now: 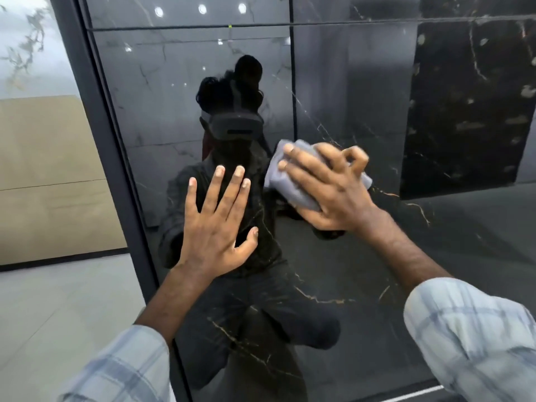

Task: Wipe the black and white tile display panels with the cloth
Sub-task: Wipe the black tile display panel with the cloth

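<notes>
While the glossy black tile panel (333,271) is filling most of the view, its dark frame (116,158) is running down the left side, and a thin dark vertical line (293,82) is crossing the upper part of the surface. Bare black surface is stretching to the right of the hands and below them toward the near edge. Left of the frame, a white veined panel (26,44) is sitting above a beige panel (49,169), with pale floor (63,300) lying nearer.

The left hand (216,227) is lying flat against the panel, its 4 fingers straight and spread, pointing up, and the thumb angling out to the right. Just beside it on the right, the right hand (327,187) is gripping a bunched grey cloth (285,184) and holding it against the panel, fingers reaching over the top of it and the thumb curling underneath. Both forearms are coming up from the near edge in pale checked sleeves (470,338).
</notes>
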A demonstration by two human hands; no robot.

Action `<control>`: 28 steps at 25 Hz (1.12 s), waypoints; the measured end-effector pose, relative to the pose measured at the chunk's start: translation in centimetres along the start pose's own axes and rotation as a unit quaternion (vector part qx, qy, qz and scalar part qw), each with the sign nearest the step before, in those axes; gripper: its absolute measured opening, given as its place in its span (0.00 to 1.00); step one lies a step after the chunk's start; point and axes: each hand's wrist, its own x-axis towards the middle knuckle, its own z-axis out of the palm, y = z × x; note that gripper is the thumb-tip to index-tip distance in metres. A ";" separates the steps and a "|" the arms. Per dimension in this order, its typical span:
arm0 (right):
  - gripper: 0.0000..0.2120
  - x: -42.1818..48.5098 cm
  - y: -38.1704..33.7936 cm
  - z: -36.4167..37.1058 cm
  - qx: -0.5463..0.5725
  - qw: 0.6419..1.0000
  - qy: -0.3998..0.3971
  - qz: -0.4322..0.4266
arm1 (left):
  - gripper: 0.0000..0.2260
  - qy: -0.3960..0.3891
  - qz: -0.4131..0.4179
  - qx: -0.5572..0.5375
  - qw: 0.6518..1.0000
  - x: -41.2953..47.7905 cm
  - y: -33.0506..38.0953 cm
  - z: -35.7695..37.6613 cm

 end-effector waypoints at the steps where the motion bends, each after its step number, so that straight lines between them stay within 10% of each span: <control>1: 0.26 0.0 0.8 -0.1 -0.006 0.996 0.004 0.087 | 0.39 -0.002 -0.002 0.001 1.000 0.1 0.0 -0.1; 4: 0.26 -0.3 -1.4 0.1 -0.018 0.937 0.048 0.345 | 0.38 -0.008 -0.006 -0.016 1.000 0.3 0.0 -0.3; 10: 0.26 -5.7 -3.6 -0.1 -0.004 1.000 -0.027 -0.014 | 0.35 -0.053 -0.019 -0.081 0.995 -7.1 3.4 -0.6; 15: 0.30 -8.1 -6.2 0.2 -0.026 0.894 -0.016 0.447 | 0.38 -0.098 -0.028 -0.046 0.994 -11.0 4.4 1.2; 18: 0.29 -11.5 -11.7 0.3 0.033 0.987 -0.064 0.141 | 0.36 -0.112 -0.022 -0.073 0.991 -12.6 7.0 1.5; 20: 0.29 -14.0 -9.7 0.2 0.045 0.993 -0.072 0.086 | 0.37 -0.132 -0.004 -0.085 0.988 -14.8 8.3 2.0; 22: 0.30 -15.5 -7.3 0.1 0.044 0.944 -0.063 0.322 | 0.39 -0.142 -0.010 -0.072 0.987 -16.6 9.1 2.7; 25: 0.34 -16.0 -9.4 0.2 0.010 0.764 -0.005 0.645 | 0.40 -0.140 -0.042 -0.078 0.986 -17.4 10.3 3.3; 28: 0.34 -17.7 -15.9 -0.2 0.042 0.927 -0.111 0.356 | 0.42 -0.124 -0.051 -0.073 0.988 -17.6 10.7 3.8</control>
